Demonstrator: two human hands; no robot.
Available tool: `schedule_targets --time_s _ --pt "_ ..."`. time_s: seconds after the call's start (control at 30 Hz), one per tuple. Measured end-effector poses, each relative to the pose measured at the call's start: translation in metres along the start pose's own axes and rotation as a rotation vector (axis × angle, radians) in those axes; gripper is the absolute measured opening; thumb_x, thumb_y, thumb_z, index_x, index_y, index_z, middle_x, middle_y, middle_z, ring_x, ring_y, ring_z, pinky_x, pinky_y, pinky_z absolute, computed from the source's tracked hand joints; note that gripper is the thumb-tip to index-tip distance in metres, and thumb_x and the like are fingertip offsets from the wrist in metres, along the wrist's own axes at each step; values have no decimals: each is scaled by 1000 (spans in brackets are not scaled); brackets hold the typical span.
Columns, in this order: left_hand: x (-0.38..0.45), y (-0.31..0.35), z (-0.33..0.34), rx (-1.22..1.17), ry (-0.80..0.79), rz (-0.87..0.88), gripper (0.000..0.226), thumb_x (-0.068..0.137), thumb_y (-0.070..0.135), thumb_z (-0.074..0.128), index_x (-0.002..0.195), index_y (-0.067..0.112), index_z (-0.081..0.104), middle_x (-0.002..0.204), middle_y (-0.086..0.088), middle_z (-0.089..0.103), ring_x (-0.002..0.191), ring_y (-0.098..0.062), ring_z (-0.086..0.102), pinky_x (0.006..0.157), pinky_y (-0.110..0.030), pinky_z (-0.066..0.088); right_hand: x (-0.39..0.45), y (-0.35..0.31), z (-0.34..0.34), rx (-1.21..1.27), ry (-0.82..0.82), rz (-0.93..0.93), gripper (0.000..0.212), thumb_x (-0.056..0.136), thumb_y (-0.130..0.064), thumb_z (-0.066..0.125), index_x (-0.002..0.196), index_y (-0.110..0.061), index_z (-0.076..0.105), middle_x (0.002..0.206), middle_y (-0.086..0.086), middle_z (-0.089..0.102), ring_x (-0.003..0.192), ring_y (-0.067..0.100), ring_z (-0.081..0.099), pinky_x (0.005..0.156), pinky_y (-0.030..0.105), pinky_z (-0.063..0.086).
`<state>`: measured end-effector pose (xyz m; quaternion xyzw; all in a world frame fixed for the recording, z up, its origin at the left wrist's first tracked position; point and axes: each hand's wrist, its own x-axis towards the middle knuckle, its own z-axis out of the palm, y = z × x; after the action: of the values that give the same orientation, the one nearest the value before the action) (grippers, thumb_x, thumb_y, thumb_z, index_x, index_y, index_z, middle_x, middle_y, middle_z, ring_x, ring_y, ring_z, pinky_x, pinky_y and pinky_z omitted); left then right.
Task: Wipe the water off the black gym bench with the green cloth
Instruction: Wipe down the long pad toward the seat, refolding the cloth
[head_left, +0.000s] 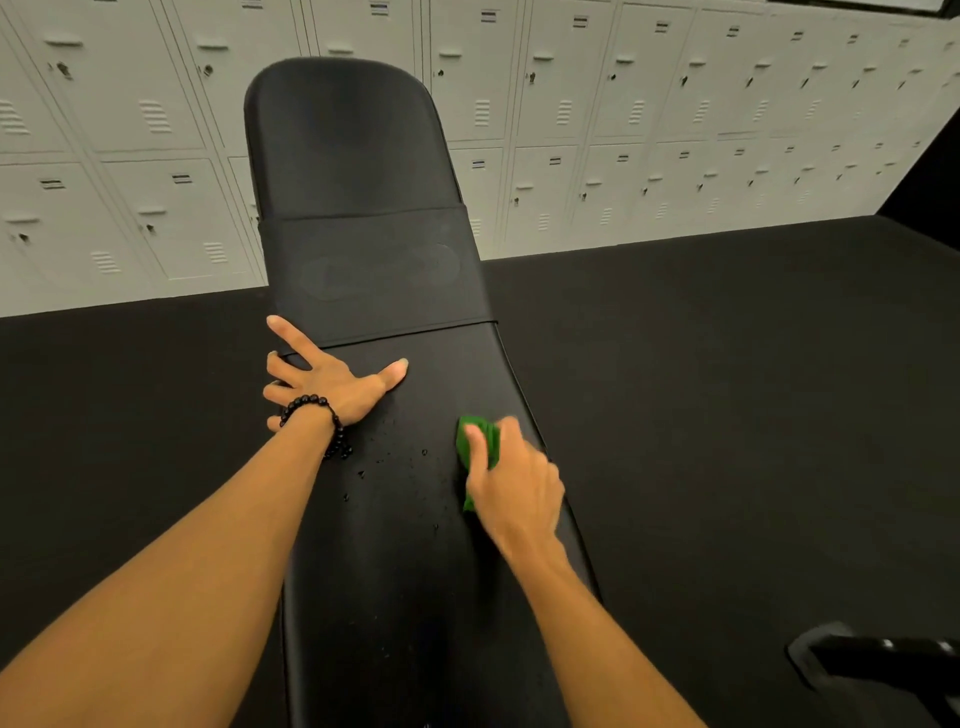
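Now, step: the wiping looks just begun, since most drops are not yet wiped.
Bench: the black gym bench (395, 597) runs from near to far down the middle, and its far part tilts up toward the lockers.
Water: small water drops (395, 467) sit on the bench between the two hands, most of them near the left wrist.
Cloth: the green cloth (475, 447) lies bunched on the right side of the bench, close to its right edge, just right of the drops.
Right hand: the right hand (511, 480) lies on top of the cloth with fingers curled over it, pinning it to the bench, likely so it can slide the cloth left over the drops.
Left hand: the left hand (324, 382) rests flat on the left side of the bench, fingers spread wide and holding nothing. I think it props the person up while they lean in.
Bracelet: a black bead bracelet (324, 423) is on the left wrist.
Behind: white lockers (649, 130) line the far wall, and the floor (727, 389) is dark.
Next: I think the cloth should sweep left across the wet spot.
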<state>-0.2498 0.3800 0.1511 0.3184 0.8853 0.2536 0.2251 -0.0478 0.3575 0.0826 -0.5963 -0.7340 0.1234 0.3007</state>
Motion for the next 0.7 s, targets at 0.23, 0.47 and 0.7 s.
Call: schedule_targets --time_s 0.23,0.47,0.7 --pt "-3 0 3 3 27 14 149 57 82 69 141 28 -42 159 -19 -4 140 -44 15 114 -57 21 10 38 -4 119 189 334 29 103 -49 37 105 -23 49 100 -6 46 71 20 55 60 34 37" --pt "-4 0 1 4 30 9 149 58 83 69 142 28 -41 159 -20 -3 140 -44 16 114 -57 22 -10 51 -5 217 210 323 17 105 -41 36 116 -36 48 101 -8 40 66 17 58 56 35 45" --pt "-3 1 0 7 20 8 149 57 83 69 141 28 -42 159 -20 -3 141 -46 15 114 -59 23 -20 53 -8 72 61 232 71 83 -80 45 139 -39 33 107 -8 43 82 18 58 66 37 51"
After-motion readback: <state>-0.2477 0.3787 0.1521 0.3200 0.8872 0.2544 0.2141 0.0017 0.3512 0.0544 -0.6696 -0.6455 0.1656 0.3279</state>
